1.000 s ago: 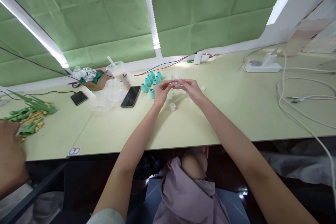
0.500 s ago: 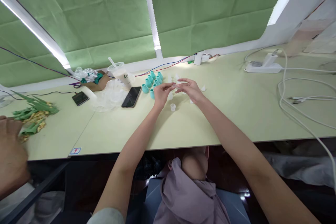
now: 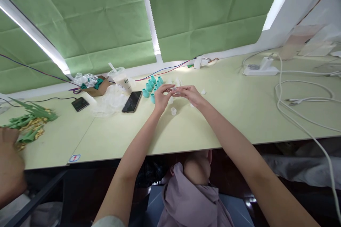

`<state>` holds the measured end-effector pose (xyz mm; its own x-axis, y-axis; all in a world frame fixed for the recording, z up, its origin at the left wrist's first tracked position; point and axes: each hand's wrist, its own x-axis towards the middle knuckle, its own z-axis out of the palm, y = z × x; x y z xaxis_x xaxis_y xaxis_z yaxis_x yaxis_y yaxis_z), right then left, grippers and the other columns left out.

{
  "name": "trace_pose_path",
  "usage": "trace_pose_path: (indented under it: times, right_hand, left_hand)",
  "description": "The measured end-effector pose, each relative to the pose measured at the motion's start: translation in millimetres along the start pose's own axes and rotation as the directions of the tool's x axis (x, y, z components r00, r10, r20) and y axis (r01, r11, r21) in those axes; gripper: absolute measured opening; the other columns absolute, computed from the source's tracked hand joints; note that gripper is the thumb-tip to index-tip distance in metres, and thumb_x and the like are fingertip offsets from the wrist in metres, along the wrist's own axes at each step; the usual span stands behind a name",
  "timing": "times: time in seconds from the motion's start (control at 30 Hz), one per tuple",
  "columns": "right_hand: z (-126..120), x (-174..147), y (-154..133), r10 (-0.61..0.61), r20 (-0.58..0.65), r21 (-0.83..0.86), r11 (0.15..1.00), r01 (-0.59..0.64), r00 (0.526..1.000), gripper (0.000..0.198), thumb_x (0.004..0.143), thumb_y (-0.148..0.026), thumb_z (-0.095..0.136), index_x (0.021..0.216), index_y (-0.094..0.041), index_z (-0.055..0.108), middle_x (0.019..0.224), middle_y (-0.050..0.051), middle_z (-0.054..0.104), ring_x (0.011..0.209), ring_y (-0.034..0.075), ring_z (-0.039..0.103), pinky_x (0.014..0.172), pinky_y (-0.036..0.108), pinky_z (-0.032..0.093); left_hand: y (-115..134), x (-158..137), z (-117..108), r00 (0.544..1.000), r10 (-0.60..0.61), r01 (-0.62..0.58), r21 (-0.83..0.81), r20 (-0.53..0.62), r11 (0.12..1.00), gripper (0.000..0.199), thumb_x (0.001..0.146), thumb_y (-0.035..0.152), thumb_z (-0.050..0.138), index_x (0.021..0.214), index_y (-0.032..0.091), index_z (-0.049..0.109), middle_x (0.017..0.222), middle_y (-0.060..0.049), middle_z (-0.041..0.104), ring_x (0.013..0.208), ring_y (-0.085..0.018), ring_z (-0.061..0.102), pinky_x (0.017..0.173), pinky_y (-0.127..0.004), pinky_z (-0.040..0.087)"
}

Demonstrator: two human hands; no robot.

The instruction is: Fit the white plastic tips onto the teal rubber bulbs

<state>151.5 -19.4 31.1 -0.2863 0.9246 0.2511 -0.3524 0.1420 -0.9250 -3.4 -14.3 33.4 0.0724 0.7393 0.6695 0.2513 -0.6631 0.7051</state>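
Turquoise pieces stand right of a black phone, white parts farther right of it; the table beneath the phone shows pale yellow-green, the blinds behind it plain green.

On the table, we have a small part between our left hand and right hand, with a small cup nearer to us. Left of the left hand stand vase-like pieces; further left lies a phone, a drink cup behind it. Left of the phone we find a plastic bag, and behind that a cardboard box. To our right, toward the back, sits a power strip, cables beside it.
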Motion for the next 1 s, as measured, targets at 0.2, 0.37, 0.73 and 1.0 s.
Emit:
trace_pose_path:
  times: [0.2, 0.37, 0.73, 1.0]
  right_hand:
    - [1.5, 3.1, 5.9, -0.017, -0.082, 0.008, 1.0, 0.017, 0.997, 0.03, 0.061, -0.043, 0.076, 0.076, -0.017, 0.073, 0.074, 0.004, 0.071, 0.068, 0.017, 0.066, 0.081, 0.037, 0.053]
    - [2.7, -1.0, -2.0, 0.006, 0.011, -0.015, 1.0, -0.006, 1.0, 0.034, 0.063, -0.046, 0.074, 0.083, -0.019, 0.072, 0.087, 0.004, 0.072, 0.076, 0.017, 0.067, 0.086, 0.036, 0.05]
    - [-58.3, -5.5, -21.3, -0.371, -0.444, -0.888, 0.305, -0.344, 0.816, 0.028, 0.083, -0.025, 0.053, 0.108, -0.023, 0.064, 0.116, 0.012, 0.061, 0.11, 0.028, 0.053, 0.083, 0.039, 0.045]
    - [-90.3, -4.1, 4.2, -0.147, -0.49, -0.866, 0.198, -0.46, 0.859, 0.018, 0.07, -0.006, 0.057, 0.08, -0.014, 0.07, 0.088, 0.011, 0.067, 0.083, 0.021, 0.062, 0.078, 0.034, 0.048]
  left_hand:
    - [0.2, 2.2, -4.6, 0.999, 0.01, -0.017, 0.144, 0.048, 0.989, 0.027, 0.071, 0.035, 0.071, 0.096, 0.024, 0.071, 0.1, -0.005, 0.063, 0.093, -0.018, 0.057, 0.068, -0.026, 0.042]
    - [1.2, 2.9, -4.2, 0.994, -0.088, 0.087, 0.008, 0.069, 0.996, 0.023, 0.07, 0.035, 0.071, 0.089, 0.022, 0.071, 0.1, -0.005, 0.067, 0.093, -0.018, 0.06, 0.073, -0.028, 0.044]
    - [-13.0, 7.9, -16.3, 0.972, -0.211, 0.235, -0.317, 0.107, 0.919, 0.042, 0.077, 0.049, 0.061, 0.108, 0.022, 0.06, 0.101, -0.008, 0.069, 0.102, -0.022, 0.061, 0.093, -0.039, 0.044]
    - [-25.1, 8.7, -19.7, 0.959, -0.197, 0.229, -0.153, 0.202, 0.961, 0.047, 0.083, 0.055, 0.047, 0.116, 0.024, 0.06, 0.095, -0.006, 0.065, 0.089, -0.019, 0.06, 0.082, -0.036, 0.049]
